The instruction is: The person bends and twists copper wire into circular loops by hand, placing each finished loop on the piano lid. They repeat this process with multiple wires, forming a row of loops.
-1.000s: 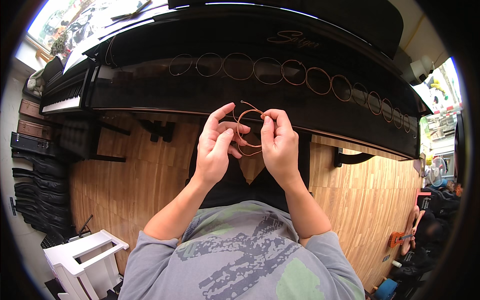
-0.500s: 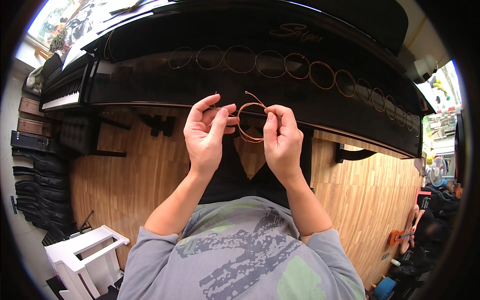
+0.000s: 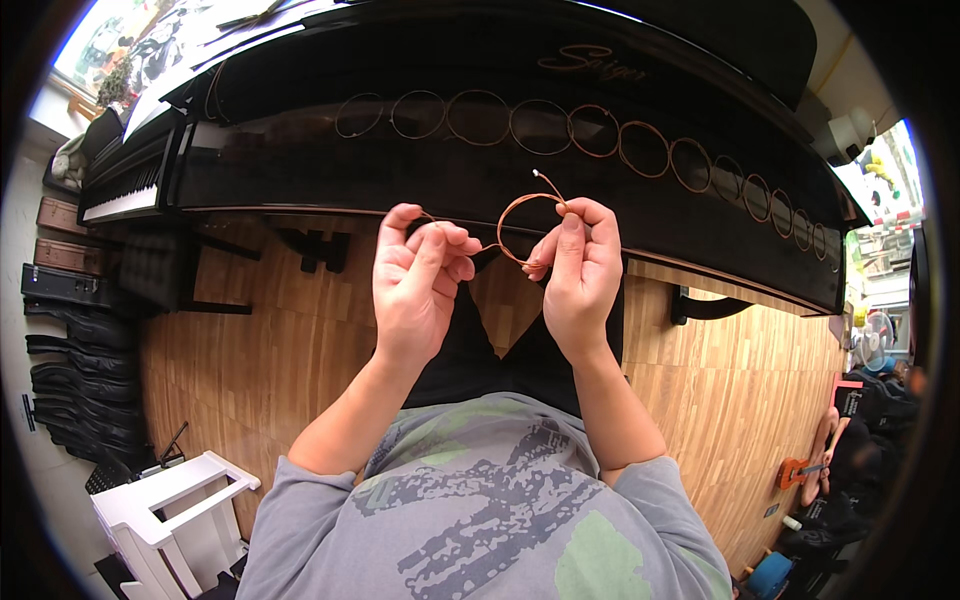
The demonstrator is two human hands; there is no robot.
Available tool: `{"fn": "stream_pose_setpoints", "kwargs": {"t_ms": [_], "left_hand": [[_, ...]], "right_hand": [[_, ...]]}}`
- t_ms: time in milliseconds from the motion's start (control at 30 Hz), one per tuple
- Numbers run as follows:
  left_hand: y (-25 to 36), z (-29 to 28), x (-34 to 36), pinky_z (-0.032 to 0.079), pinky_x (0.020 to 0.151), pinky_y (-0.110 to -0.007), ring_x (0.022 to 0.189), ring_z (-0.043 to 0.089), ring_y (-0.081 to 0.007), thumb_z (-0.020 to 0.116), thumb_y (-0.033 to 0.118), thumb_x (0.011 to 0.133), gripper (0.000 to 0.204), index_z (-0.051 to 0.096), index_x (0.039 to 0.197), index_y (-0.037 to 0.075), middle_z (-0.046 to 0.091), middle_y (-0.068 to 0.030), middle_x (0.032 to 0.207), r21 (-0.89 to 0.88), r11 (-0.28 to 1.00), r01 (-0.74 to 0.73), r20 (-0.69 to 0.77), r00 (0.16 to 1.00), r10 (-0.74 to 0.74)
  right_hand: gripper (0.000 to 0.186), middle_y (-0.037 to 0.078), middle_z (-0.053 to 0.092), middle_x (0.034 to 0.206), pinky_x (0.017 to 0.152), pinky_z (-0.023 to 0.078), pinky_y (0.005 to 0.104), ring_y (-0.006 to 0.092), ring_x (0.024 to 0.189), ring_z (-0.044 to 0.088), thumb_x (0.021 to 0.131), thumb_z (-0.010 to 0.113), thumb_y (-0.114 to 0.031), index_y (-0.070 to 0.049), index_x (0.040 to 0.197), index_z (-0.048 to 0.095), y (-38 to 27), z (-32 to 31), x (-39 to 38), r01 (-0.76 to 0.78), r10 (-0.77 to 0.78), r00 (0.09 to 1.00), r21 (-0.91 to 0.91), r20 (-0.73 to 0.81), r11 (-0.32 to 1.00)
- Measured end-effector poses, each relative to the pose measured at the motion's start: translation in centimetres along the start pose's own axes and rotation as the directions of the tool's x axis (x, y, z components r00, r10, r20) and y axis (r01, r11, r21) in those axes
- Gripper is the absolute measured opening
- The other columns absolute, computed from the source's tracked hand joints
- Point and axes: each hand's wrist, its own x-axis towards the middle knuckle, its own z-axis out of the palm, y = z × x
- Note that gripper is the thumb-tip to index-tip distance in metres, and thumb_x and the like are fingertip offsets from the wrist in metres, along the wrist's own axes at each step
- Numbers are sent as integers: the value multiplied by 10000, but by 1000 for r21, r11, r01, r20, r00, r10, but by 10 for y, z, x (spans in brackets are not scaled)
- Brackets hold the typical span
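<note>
Between my hands is a thin copper-coloured instrument string [image 3: 500, 226] wound into a loose coil. A small pale bead sits at its upper free end. My right hand [image 3: 580, 275] pinches the coil's right side between thumb and fingers. From the coil's lower left, a length of the string stretches across to my left hand [image 3: 418, 290], whose curled fingers and thumb grip it. Past my hands, a row of several similar coiled strings [image 3: 571, 132] lies on the glossy black piano lid [image 3: 420, 180], some copper-coloured and some silvery.
An upright keyboard [image 3: 125, 200] is at the far left, with a black padded bench [image 3: 160, 265] beside it. Black cases [image 3: 80, 370] line the left wall. A white wooden stand [image 3: 170, 505] is at lower left. An orange ukulele [image 3: 795, 474] lies at the right on the wooden floor [image 3: 730, 400].
My right hand has moved slightly right with the coil, away from my left hand. A stretch of string now shows between the coil and my left fingers.
</note>
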Motion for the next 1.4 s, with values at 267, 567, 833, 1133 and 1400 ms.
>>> {"fn": "stream_pose_setpoints", "kwargs": {"t_ms": [267, 567, 833, 1133, 1400], "left_hand": [[7, -5, 13, 459, 587, -212, 728, 600, -79, 552, 123, 945, 224, 589, 1144, 28, 652, -26, 871, -27, 873, 487, 49, 873, -485], [6, -4, 14, 529, 691, -277, 821, 648, -140, 462, 94, 976, 257, 538, 1209, 16, 651, -45, 848, 43, 990, 133, -124, 984, -127], [4, -3, 14, 426, 551, -205, 645, 542, -50, 543, 109, 949, 106, 555, 1045, 65, 619, -18, 818, -115, 893, 436, -79, 892, -445], [14, -4, 19, 355, 501, -166, 590, 448, -23, 607, 84, 909, 131, 630, 1020, 17, 618, -17, 804, 297, 805, 513, 168, 802, -573], [20, -9, 18, 378, 558, -195, 663, 457, -48, 556, 60, 917, 165, 622, 1049, -12, 586, -21, 822, 125, 824, 553, 282, 776, -564]], "right_hand": [[108, 10, 521, 704, 488, 367, 201, 50, 544, 452, 973, 440, -22, -37, 1047, 518, 2, -3, -3, 165, -148, 984, -181, 102, 970], [119, 14, 534, 700, 511, 397, 210, 59, 551, 475, 996, 426, -94, -31, 1037, 519, 4, -1, 2, 35, -29, 998, -123, 51, 992], [149, -7, 441, 621, 509, 388, 197, 73, 490, 411, 1017, 396, -152, -38, 1019, 491, -1, 0, 10, -223, 155, 971, 464, 180, 858], [145, -76, 375, 592, 452, 236, 185, -4, 492, 291, 1003, 436, -137, -19, 1017, 520, -12, 1, 3, -377, 308, 913, 266, 266, 887], [139, -68, 400, 609, 454, 256, 192, 1, 507, 315, 997, 447, -136, -22, 995, 526, -6, -2, 5, -436, 374, 876, 173, 304, 883]]}}
